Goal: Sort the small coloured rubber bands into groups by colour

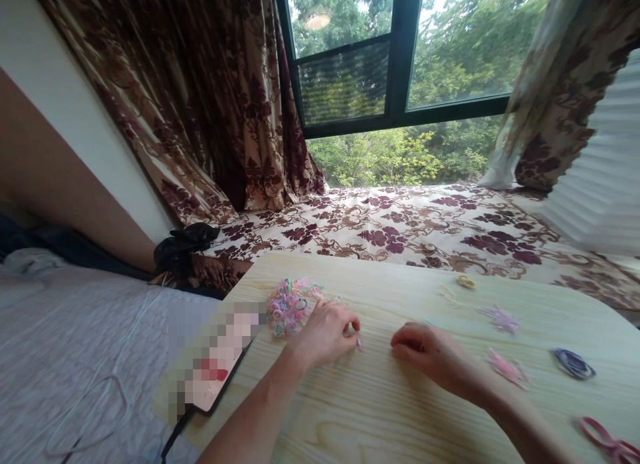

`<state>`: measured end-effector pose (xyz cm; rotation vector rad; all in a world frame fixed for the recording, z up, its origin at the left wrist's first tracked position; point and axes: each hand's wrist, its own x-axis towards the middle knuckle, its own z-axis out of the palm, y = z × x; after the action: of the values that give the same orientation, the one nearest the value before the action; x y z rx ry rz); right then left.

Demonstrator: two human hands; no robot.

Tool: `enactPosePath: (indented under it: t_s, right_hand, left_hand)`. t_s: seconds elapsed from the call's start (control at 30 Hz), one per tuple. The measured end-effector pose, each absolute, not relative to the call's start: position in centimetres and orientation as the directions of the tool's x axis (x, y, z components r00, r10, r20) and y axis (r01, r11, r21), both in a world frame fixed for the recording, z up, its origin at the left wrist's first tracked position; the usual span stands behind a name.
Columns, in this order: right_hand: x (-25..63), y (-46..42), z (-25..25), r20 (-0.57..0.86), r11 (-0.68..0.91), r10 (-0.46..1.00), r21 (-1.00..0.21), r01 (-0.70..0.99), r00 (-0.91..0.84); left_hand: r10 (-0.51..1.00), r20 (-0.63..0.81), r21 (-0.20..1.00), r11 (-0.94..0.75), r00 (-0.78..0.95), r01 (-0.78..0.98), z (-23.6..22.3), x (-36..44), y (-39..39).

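My left hand (325, 327) is over the table beside a heaped pile of pastel hair ties (289, 312). Its thumb and fingers pinch a small pink hair tie (360, 343), whose end hangs below the fingertips. Across a short gap, my right hand (425, 351) rests low over the wood with its fingers curled closed. Whatever those fingers hold, if anything, is hidden. To the right lie separate groups of hair ties: yellow (466, 282), cream (449, 295), lilac (501, 319), pink (507, 368), dark blue (574, 363) and red (606, 437).
The pale wooden table (350, 417) has a rounded right corner. A phone-like flat object (225, 364), partly blurred out, lies at its left edge with a dark cord. A bed (75, 351) is on the left. Behind the table is a floral-covered window ledge (380, 231).
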<state>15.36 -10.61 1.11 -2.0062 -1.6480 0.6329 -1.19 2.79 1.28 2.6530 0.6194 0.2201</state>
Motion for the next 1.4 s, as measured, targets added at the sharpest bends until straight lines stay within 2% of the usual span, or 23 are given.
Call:
enactPosePath:
  t_s: [0.33,0.5,0.6,0.7,1.0,1.4]
  right_hand:
    - [15.2,-10.6,1.5,-0.083,-0.197,0.979,-0.605,0.771,0.185]
    - [15.3,-10.6,1.1,-0.037,-0.17,0.98,-0.672,0.721,0.196]
    - [15.3,-10.5,0.9,-0.04,-0.184,0.973,-0.73,0.658,0.227]
    - [15.0,-10.4,0.7,-0.04,-0.187,0.967,-0.785,0.591,0.252]
    - [14.6,-10.1,0.4,0.018,-0.157,0.947,-0.844,0.513,0.32]
    - [14.7,-10.1,0.6,-0.047,-0.192,0.947,-0.878,0.439,0.319]
  left_hand:
    - [0.409,0.074,0.389,-0.852,0.91,0.351,1.0,-1.0,2.7]
    - [0.468,0.148,0.533,-0.78,0.871,0.328,1.6,-0.7,2.3]
    - [0.514,0.144,0.648,-0.694,0.846,0.312,1.6,-0.4,2.0]
    - [0.53,0.125,0.713,-0.636,0.839,0.296,1.4,-0.3,1.7]
    - [0.538,0.097,0.778,-0.566,0.837,0.274,0.8,-0.1,1.3]
    - [0.566,0.064,0.848,-0.465,0.822,0.255,0.7,0.1,1.1]
